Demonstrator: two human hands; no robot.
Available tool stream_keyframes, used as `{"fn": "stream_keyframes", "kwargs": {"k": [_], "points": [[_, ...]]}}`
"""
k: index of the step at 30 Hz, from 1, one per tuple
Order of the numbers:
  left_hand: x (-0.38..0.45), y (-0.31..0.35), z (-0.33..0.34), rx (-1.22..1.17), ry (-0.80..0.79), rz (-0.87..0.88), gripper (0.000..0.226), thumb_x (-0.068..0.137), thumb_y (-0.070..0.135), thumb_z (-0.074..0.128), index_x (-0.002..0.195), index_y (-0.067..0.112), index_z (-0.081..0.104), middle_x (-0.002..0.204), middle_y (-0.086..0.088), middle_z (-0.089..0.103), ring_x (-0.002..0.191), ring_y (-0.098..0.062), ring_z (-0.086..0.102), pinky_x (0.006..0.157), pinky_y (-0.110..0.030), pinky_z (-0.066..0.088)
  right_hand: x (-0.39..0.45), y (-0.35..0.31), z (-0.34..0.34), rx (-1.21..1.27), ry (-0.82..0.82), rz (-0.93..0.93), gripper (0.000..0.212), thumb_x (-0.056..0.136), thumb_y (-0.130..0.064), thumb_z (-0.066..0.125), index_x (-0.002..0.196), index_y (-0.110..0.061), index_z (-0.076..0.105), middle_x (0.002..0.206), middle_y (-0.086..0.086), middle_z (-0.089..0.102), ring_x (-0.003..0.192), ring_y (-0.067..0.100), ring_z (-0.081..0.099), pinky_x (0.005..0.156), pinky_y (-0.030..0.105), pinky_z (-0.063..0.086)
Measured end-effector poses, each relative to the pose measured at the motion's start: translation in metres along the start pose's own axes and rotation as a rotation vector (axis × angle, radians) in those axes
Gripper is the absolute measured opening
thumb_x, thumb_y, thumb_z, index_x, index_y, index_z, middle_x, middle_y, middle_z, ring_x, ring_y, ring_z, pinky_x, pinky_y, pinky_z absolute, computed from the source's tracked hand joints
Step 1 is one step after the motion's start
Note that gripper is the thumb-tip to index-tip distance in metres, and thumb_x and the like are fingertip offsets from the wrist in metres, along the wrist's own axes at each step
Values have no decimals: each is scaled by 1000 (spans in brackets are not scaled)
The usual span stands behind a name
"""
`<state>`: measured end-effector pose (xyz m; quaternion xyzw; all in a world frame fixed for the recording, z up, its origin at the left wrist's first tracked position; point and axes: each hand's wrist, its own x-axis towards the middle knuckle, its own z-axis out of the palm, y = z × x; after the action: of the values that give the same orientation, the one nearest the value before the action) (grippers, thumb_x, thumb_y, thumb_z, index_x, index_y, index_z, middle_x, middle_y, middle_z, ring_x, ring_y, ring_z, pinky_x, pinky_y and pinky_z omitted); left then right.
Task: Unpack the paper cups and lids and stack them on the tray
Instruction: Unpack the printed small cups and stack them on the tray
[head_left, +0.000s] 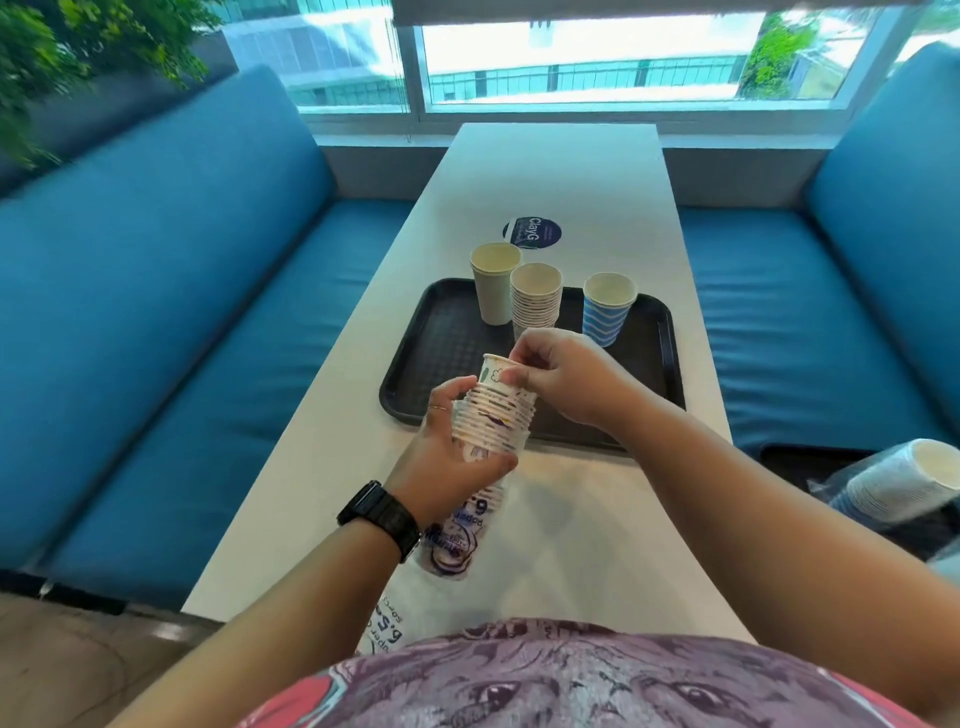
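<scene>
A stack of printed paper cups (493, 415) stands half out of its clear printed plastic sleeve (457, 545), held above the near edge of the black tray (441, 353). My left hand (447, 457) grips the stack's lower part through the sleeve. My right hand (561, 374) pinches the rim of the top cup. On the tray stand a pale green cup (493, 286), a stack of white cups (535, 299) and a blue striped cup (605, 306).
The tray lies on a long white table (561, 171) between two blue sofas. A round dark sticker (532, 232) is behind the tray. Another sleeve of white cups (904, 488) lies on the right sofa. A window is at the far end.
</scene>
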<state>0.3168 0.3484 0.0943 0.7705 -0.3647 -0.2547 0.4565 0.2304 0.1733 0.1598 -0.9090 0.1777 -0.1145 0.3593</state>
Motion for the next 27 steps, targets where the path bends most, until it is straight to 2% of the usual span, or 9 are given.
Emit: {"fn": "stream_keyframes", "kwargs": {"k": [3, 5, 7, 11, 16, 19, 23, 25, 27], "points": [[12, -4, -8, -5, -24, -4, 86, 71, 26, 83, 132, 47, 25, 129, -4, 57, 103, -7, 66, 91, -29, 55, 15, 2, -1, 25, 56, -9, 7, 90, -18, 67, 95, -14, 68, 89, -7, 63, 85, 13, 58, 79, 27, 48], [20, -7, -13, -16, -42, -5, 86, 77, 15, 81, 135, 41, 23, 128, -1, 57, 100, 2, 63, 85, -14, 52, 26, 4, -5, 8, 118, -20, 8, 91, -17, 65, 98, -14, 69, 91, -8, 60, 87, 12, 56, 80, 25, 45], [28, -9, -17, -14, -57, -1, 87, 78, 15, 81, 136, 42, 21, 128, 0, 56, 101, 1, 63, 80, -10, 51, 38, 6, -12, -35, 204, -35, 11, 91, -18, 64, 99, -13, 70, 93, -4, 61, 88, 14, 55, 78, 26, 44], [41, -9, -21, -22, -71, -24, 91, 70, 33, 80, 133, 53, 19, 133, -3, 53, 109, -14, 64, 93, -31, 54, 63, 13, -26, -168, 370, -85, 15, 93, -21, 62, 101, -12, 70, 99, -2, 64, 92, 11, 50, 78, 24, 37], [49, -10, -17, -62, -85, -34, 91, 67, 35, 80, 133, 54, 20, 133, -2, 53, 110, -13, 64, 97, -34, 53, 90, 22, -34, -339, 540, -145, 17, 92, -20, 60, 101, -10, 72, 103, 5, 69, 103, 27, 55, 82, 33, 43], [51, -14, -15, -67, -87, -51, 89, 69, 33, 80, 132, 55, 20, 133, -1, 54, 110, -12, 64, 98, -35, 53, 101, 34, -31, -421, 539, -138, 18, 93, -21, 60, 100, -11, 72, 102, 6, 69, 103, 29, 55, 82, 36, 45], [52, -18, -17, -67, -73, -57, 90, 75, 26, 82, 133, 55, 19, 134, 0, 53, 111, -13, 63, 96, -34, 53, 109, 52, -20, -470, 425, -110, 17, 92, -20, 62, 100, -9, 74, 103, 9, 70, 101, 32, 58, 87, 39, 44], [53, -19, -19, -67, -72, -62, 91, 79, 21, 81, 134, 53, 17, 135, 1, 51, 111, -11, 62, 94, -28, 51, 110, 60, -14, -481, 390, -90, 18, 91, -17, 63, 101, -9, 74, 105, 12, 71, 102, 35, 60, 100, 40, 40], [53, -21, -20, -72, -57, -65, 90, 79, 19, 81, 134, 52, 18, 134, 2, 51, 110, -7, 61, 90, -21, 50, 109, 67, -7, -505, 360, -68, 21, 92, -13, 61, 108, -12, 74, 113, 12, 70, 110, 34, 61, 116, 38, 21]]}}
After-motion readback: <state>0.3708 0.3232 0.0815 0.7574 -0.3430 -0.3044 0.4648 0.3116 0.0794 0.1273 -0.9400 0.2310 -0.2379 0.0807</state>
